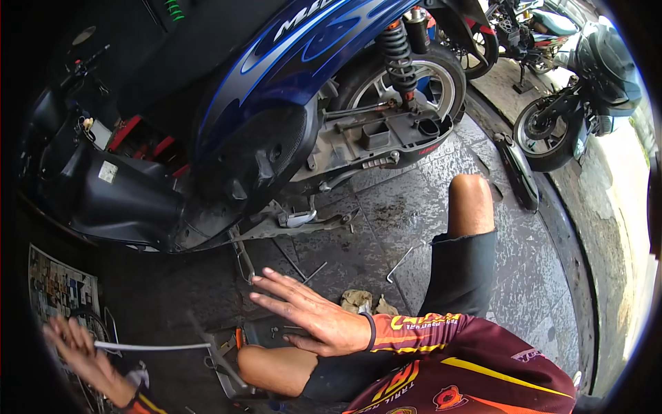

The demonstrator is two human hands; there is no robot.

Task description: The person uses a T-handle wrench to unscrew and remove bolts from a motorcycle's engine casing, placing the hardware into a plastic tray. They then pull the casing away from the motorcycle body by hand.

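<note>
My left hand (86, 355) is at the lower left edge, its fingers gathered on one end of a long thin whitish rod (152, 346) that points rightward. My right hand (310, 310) hangs palm down over my bent knee, fingers spread and holding nothing. Beyond it stands a blue and black scooter (310, 48), with its rear wheel, spring shock (401, 62) and bare lower side housing (372, 138) in view. L-shaped wrenches (403, 262) lie on the tiles beneath. A tan rag (356, 301) is beside my right hand, and tools (224, 359) sit by my knee.
At the upper right are other parked motorbikes (545, 131). A long dark loose part (514, 169) lies near the raised floor edge (579, 262). A printed sheet (62, 290) and a wheel are at the far left. My other knee (471, 203) rises toward the scooter.
</note>
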